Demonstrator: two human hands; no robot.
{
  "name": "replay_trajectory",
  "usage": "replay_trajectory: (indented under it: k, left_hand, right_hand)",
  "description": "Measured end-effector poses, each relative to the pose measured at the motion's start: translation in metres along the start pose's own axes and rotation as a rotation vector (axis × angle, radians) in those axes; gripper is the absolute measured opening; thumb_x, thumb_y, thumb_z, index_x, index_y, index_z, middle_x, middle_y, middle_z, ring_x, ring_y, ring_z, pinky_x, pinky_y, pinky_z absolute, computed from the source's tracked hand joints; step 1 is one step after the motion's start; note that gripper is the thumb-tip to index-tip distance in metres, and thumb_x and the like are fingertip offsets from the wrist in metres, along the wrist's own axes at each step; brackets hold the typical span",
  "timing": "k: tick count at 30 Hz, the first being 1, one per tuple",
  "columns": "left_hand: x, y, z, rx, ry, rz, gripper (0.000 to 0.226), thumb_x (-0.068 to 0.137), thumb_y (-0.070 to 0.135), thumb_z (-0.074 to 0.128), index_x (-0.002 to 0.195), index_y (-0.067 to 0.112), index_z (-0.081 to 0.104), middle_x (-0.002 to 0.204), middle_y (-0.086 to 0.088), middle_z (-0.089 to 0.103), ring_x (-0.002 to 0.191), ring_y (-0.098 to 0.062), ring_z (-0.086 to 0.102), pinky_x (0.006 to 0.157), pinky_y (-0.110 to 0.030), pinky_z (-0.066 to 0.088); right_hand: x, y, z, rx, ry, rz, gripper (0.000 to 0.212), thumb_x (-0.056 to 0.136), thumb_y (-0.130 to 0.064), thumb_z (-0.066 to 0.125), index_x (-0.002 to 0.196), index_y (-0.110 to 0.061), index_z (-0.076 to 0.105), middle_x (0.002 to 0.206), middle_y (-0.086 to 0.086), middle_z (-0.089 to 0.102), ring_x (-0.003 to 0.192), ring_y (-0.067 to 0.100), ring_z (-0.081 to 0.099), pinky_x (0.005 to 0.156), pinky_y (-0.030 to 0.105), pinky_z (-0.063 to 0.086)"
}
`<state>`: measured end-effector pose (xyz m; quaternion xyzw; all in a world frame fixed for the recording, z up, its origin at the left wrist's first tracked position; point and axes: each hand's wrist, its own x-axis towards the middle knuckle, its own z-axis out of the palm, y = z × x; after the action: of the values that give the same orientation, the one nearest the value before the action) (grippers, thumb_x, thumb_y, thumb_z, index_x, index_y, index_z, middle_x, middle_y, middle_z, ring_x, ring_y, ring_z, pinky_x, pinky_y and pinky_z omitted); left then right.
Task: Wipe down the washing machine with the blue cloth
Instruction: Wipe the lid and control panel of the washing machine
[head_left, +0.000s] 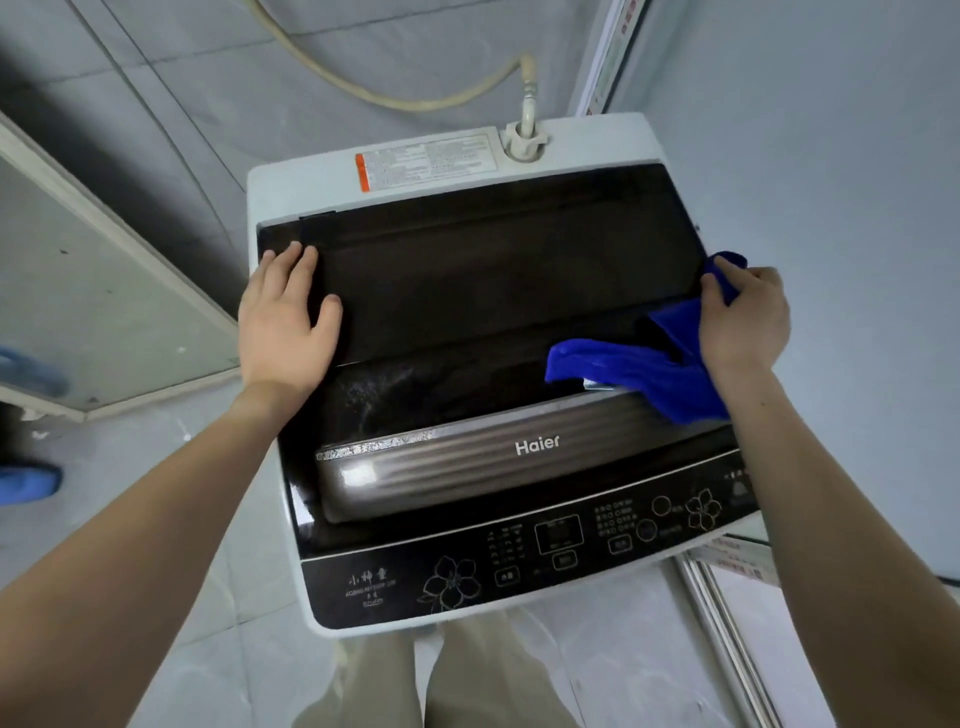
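Fingers of our right hand (743, 317) curl round the blue cloth (623, 364), which trails left of it across the right side of the washing machine (467, 270) — our left hand (283, 322) lies flat, relaxed, on the left side

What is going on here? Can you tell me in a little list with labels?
machine: white washing machine, dark lid, brand Haier
left hand: flat on the lid's left side, fingers straight
right hand: grips the blue cloth, which drapes over the lid's right edge
behind: beige hose plugged into the machine's top
front: control panel with flower pictures
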<state>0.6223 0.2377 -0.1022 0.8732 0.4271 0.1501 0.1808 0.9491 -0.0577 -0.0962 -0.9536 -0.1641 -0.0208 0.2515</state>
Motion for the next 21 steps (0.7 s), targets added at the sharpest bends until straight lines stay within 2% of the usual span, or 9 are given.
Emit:
replay_trajectory:
  k: [3, 7, 9, 11, 14, 18, 21]
  left_hand:
    - [-0.005, 0.002, -0.001, 0.008, -0.03, 0.017, 0.055, 0.1, 0.025, 0.048, 0.151, 0.006, 0.037, 0.159, -0.015, 0.032, 0.15, -0.033, 0.019, 0.124, -0.042, 0.013]
    - [-0.045, 0.015, -0.005, 0.0, -0.087, 0.068, 0.062, 0.096, 0.029, 0.044, 0.15, -0.001, 0.037, 0.158, -0.02, 0.031, 0.149, -0.038, 0.021, 0.123, -0.047, 0.013]
    - [-0.08, 0.02, -0.006, -0.014, -0.093, 0.106, 0.062, 0.094, 0.027, 0.045, 0.149, -0.001, 0.038, 0.158, -0.018, 0.032, 0.149, -0.037, 0.022, 0.124, -0.046, 0.012]
    - [-0.11, 0.022, -0.004, -0.01, -0.083, 0.134, 0.062, 0.094, 0.025, 0.046, 0.15, 0.0, 0.036, 0.159, -0.016, 0.031, 0.15, -0.034, 0.021, 0.124, -0.043, 0.01]
    - [-0.131, 0.023, 0.002, 0.006, -0.058, 0.117, 0.06, 0.097, 0.024, 0.042, 0.152, 0.002, 0.034, 0.16, -0.014, 0.029, 0.151, -0.031, 0.019, 0.125, -0.042, 0.009]
    - [-0.134, 0.026, 0.005, -0.009, -0.025, 0.11, 0.056, 0.097, 0.02, 0.041, 0.15, 0.0, 0.037, 0.159, -0.015, 0.032, 0.15, -0.033, 0.021, 0.124, -0.044, 0.011]
    - [-0.144, 0.021, 0.004, 0.006, -0.041, 0.178, 0.054, 0.1, 0.02, 0.038, 0.15, -0.001, 0.037, 0.158, -0.017, 0.033, 0.149, -0.034, 0.023, 0.124, -0.045, 0.013]
  right_hand:
    - [-0.043, 0.026, -0.01, 0.011, 0.013, -0.04, 0.036, 0.099, -0.031, 0.051, 0.132, -0.02, 0.061, 0.118, 0.008, 0.056, 0.102, 0.027, 0.058, 0.081, 0.028, 0.04]
    - [-0.105, 0.035, -0.015, 0.11, 0.02, -0.076, 0.034, 0.1, -0.028, 0.053, 0.131, -0.016, 0.063, 0.115, 0.006, 0.057, 0.102, 0.021, 0.058, 0.084, 0.022, 0.039]
    - [-0.137, 0.029, -0.014, 0.144, 0.013, -0.108, 0.033, 0.099, -0.027, 0.055, 0.129, -0.017, 0.063, 0.115, 0.005, 0.059, 0.102, 0.02, 0.058, 0.086, 0.022, 0.041]
    - [-0.168, 0.011, -0.011, 0.209, -0.037, -0.15, 0.031, 0.098, -0.029, 0.055, 0.128, -0.023, 0.061, 0.114, 0.003, 0.06, 0.1, 0.021, 0.059, 0.085, 0.028, 0.048]
    - [-0.212, -0.028, 0.004, 0.157, -0.095, -0.333, 0.034, 0.095, -0.026, 0.06, 0.128, -0.02, 0.064, 0.111, 0.003, 0.063, 0.092, 0.024, 0.057, 0.075, 0.036, 0.053]
    - [-0.256, -0.088, 0.031, 0.082, -0.159, -0.647, 0.034, 0.091, -0.024, 0.067, 0.125, -0.015, 0.067, 0.111, 0.004, 0.065, 0.088, 0.027, 0.058, 0.072, 0.036, 0.055]
    - [-0.253, -0.082, 0.03, 0.065, -0.176, -0.797, 0.034, 0.091, -0.022, 0.066, 0.125, -0.018, 0.067, 0.113, 0.004, 0.065, 0.089, 0.027, 0.059, 0.071, 0.037, 0.055]
